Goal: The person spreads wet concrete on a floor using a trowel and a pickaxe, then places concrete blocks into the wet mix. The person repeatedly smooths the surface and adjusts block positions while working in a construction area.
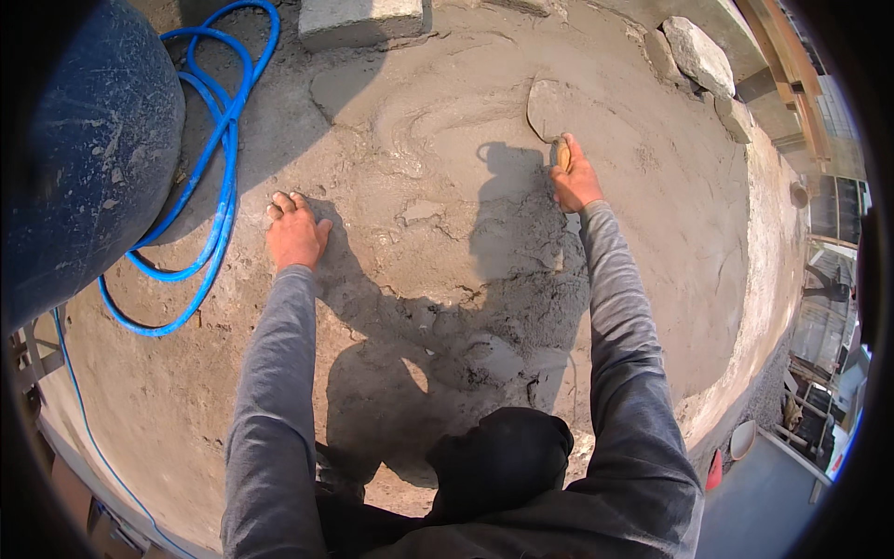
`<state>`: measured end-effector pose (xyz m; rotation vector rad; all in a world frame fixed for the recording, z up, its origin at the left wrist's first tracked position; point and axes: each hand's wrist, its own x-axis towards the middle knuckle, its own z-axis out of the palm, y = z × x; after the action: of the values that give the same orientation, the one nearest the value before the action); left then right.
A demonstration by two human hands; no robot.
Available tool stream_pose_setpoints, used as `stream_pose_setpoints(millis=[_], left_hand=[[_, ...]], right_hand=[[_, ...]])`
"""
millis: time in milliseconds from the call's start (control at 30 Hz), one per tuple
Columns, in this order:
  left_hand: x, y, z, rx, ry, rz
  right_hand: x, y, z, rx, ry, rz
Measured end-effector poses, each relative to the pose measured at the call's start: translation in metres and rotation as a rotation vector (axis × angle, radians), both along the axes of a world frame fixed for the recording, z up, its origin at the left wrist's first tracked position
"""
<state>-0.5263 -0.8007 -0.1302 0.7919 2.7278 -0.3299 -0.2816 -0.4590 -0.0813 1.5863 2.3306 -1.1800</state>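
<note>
My right hand (579, 179) is closed round the wooden handle of a trowel (551, 110). The trowel's rounded blade lies on wet grey mortar (447, 121) spread over the ground, smeared in curved strokes. Off to the left, my left hand (296, 231) rests on the drier concrete at the mortar's edge, its fingers apart and nothing in it. Rough, lumpy mortar lies between my two arms, partly under my shadow.
A large dark blue barrel (102, 158) stands at the left, with a looped blue hose (223, 186) beside it. A concrete block (358, 23) sits at the far side. Stones (698, 56) line the far right, by a raised edge (768, 224) that drops off.
</note>
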Motion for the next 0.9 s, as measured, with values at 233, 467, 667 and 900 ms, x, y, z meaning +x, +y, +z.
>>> stream_pose_setpoints(millis=[233, 467, 667, 900], left_hand=[[-0.010, -0.010, 0.010, 0.114, -0.056, 0.012], [-0.032, -0.054, -0.004, 0.201, -0.109, -0.175], [-0.080, -0.094, 0.067, 0.080, -0.110, -0.266], [-0.112, -0.193, 0.096, -0.275, 0.061, -0.473]], right_hand=[[-0.163, -0.133, -0.006, 0.250, -0.114, 0.875], [-0.054, -0.104, 0.019, 0.085, -0.063, 0.629], [0.009, -0.169, 0.017, 0.350, -0.326, 1.049], [0.075, -0.146, -0.007, 0.084, 0.059, 0.464]])
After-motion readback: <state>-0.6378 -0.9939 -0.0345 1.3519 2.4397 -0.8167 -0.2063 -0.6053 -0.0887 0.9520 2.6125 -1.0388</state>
